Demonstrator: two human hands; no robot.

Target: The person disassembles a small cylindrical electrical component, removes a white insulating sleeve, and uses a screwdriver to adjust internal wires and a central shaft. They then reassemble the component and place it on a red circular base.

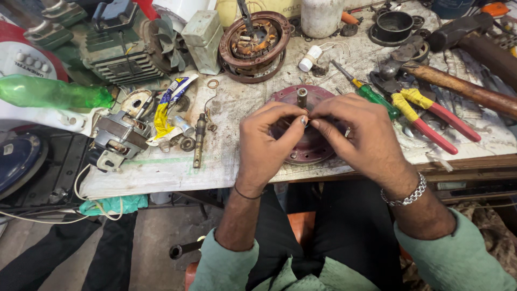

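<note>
A cluttered workbench under a grimy pale sheet fills the view. Dead centre, both hands meet: the left hand and right hand pinch fingertips together on something tiny, too small to tell what. Directly beneath them sits a round maroon metal motor cover with a short steel shaft poking up at twelve o'clock. At two o'clock, a green-handled screwdriver; at three, red-and-yellow-handled pliers. At eleven o'clock, a rusty round motor housing with copper windings. Out at nine, a grey electric motor block.
</note>
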